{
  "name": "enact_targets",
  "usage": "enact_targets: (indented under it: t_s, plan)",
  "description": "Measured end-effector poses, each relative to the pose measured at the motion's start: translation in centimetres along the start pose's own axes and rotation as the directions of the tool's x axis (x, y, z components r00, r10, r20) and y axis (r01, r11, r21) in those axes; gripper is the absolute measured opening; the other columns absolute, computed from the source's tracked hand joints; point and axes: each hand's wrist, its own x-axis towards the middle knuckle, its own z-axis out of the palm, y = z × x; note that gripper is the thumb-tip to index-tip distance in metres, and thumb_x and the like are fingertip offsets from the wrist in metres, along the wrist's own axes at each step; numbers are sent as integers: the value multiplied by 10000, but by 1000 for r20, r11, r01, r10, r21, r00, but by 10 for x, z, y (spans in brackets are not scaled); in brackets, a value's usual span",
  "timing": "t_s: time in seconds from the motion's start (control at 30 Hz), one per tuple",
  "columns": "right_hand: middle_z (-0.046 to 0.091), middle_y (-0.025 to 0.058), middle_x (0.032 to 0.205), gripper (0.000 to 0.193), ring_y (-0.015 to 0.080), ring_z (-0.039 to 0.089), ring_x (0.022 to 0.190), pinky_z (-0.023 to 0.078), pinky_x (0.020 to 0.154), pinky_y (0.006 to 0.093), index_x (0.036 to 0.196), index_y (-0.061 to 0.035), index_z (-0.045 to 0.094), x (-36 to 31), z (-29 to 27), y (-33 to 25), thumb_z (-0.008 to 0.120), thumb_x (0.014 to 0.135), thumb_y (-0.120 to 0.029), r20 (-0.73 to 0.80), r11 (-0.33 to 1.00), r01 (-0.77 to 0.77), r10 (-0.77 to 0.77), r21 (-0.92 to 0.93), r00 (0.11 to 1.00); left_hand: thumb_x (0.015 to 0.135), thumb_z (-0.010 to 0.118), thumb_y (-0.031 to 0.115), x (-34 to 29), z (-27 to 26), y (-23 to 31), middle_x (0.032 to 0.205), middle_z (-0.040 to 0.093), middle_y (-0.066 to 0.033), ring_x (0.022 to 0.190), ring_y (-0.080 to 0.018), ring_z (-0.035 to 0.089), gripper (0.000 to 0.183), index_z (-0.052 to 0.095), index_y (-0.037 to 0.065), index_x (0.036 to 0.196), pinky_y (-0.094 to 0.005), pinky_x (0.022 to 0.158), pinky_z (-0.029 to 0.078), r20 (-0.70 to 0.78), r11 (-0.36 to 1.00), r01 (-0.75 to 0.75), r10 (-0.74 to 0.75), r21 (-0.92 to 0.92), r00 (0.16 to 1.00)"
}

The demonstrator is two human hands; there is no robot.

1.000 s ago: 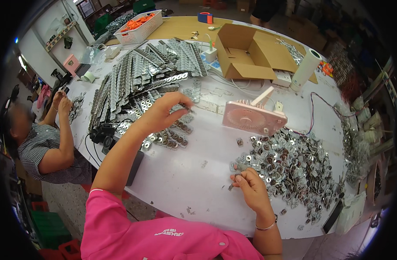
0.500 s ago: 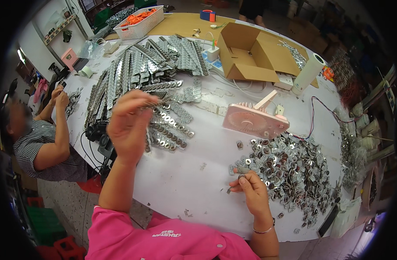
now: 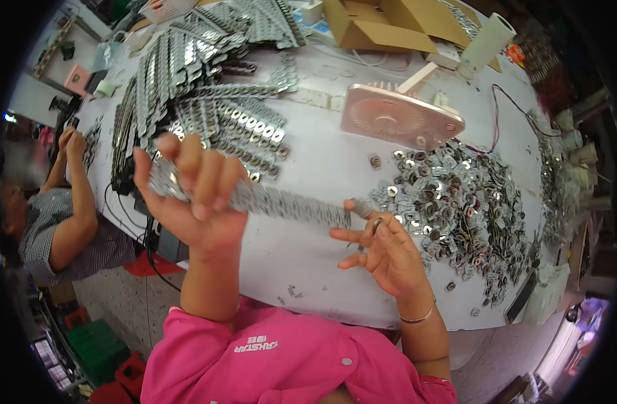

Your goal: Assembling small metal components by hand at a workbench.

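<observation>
My left hand (image 3: 204, 212) grips a long grey metal strip (image 3: 291, 207) of linked small pieces, blurred by motion. The strip slants across in front of me toward my right hand (image 3: 392, 262), its far end close to the fingertips there. A small, dark, round metal part (image 3: 377, 225) shows at the right thumb tip, pinched against a finger, while the other fingers spread out. The index fingertip looks grey, as if covered. Beside the right hand lies a large heap of small loose metal parts (image 3: 470, 222). Behind my left hand, many similar strips (image 3: 180, 67) are piled up.
A pink fan (image 3: 396, 118) stands behind the loose parts. Farther back are an open cardboard box (image 3: 382, 34), a white roll (image 3: 487, 44) and cables. At the left, another person (image 3: 69, 219) works at the white table (image 3: 301, 269).
My left hand has come down and now holds a metal strip stretched toward the right hand. The right hand has risen slightly, its fingers more spread. The view has tilted downward.
</observation>
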Motion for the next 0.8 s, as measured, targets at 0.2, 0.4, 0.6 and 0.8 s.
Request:
enact_targets:
  t_s: [0.2,0.4,0.6,0.8]
  plan:
    - [374,143,1480,180,279,601,1142,571,877,399,1038,4,571,-2,-7,-2,466,1033,-142,-74,956,148,-172,-254,982,1047,269,506,-11,-14,-29,713,568,-51,515,-157,540,534,563,60,1067,-337,563,429,254,941,331,-302,-77,919]
    - [388,134,1418,180,226,614,1063,531,925,369,944,37,598,-14,-11,-12,479,1001,-87,-73,675,390,-548,-626,833,1012,370,555,31,5,-78,1333,520,-179,1185,-281,549,703,266,70,1510,-423,995,450,106,697,704,-717,134,689]
    - [414,153,1360,122,229,603,1048,506,933,366,953,41,600,-32,-12,-33,526,957,-55,164,90,340,-743,-936,649,916,694,232,45,6,-66,1532,355,-180,1248,-297,541,829,182,86,1553,-432,1050,435,254,348,292,-914,891,315]
    - [499,213,1306,72,330,590,1088,474,946,408,952,17,599,-28,13,-14,600,913,-44,445,-327,306,-585,-894,678,915,646,136,13,9,-53,1319,590,-139,921,-258,686,799,179,193,1561,-377,834,539,-54,-62,-37,-980,997,194]
